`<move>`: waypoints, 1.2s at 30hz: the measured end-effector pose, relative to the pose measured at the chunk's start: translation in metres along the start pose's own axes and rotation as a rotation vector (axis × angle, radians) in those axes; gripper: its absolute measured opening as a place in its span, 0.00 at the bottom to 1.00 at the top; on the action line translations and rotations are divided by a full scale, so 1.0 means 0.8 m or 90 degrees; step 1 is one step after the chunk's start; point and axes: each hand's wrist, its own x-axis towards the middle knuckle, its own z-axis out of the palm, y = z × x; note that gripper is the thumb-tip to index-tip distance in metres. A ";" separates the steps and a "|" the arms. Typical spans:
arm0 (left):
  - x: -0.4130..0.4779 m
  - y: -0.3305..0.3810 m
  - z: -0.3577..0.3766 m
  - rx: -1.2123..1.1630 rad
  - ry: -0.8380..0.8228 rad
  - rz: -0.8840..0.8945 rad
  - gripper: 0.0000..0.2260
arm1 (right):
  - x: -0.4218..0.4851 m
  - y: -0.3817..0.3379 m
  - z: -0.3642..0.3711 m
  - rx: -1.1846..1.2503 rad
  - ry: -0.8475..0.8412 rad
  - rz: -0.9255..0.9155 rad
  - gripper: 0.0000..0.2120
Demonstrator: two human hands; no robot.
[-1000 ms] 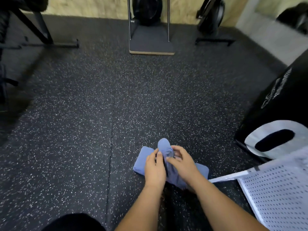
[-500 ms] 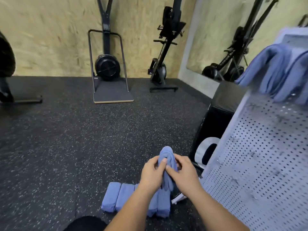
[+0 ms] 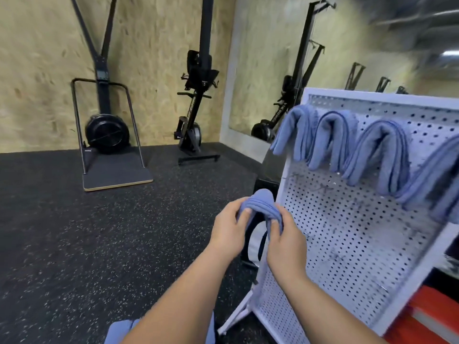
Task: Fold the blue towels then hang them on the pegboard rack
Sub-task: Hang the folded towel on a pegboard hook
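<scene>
The folded blue cloth towel [image 3: 262, 202] has risen beside the white perforated pegboard rack's [image 3: 347, 244] left edge; left hand [image 3: 229, 228] and right hand [image 3: 285, 242], pinching its sides, should keep it arched.

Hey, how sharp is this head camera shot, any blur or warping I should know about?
Head view: the left hand, right hand and the folded towel they pinch are fairly sharp; the hung towels soften toward the right edge; the top right corner smears with motion blur; the wide lens skews the pegboard rack; no glare.
</scene>
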 end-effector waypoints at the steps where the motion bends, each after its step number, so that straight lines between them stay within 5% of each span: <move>1: 0.011 0.007 0.003 -0.003 0.008 0.009 0.13 | 0.007 -0.004 -0.004 0.009 0.024 -0.002 0.18; 10: 0.105 0.050 0.028 -0.016 0.038 0.097 0.15 | 0.080 -0.031 0.004 0.023 0.155 -0.012 0.20; 24: 0.193 -0.004 0.102 0.039 -0.122 0.027 0.15 | 0.165 0.053 0.053 -0.032 0.235 0.081 0.20; 36: 0.143 -0.064 0.128 -0.006 -0.157 -0.012 0.13 | 0.125 0.087 0.082 -0.095 0.084 0.029 0.27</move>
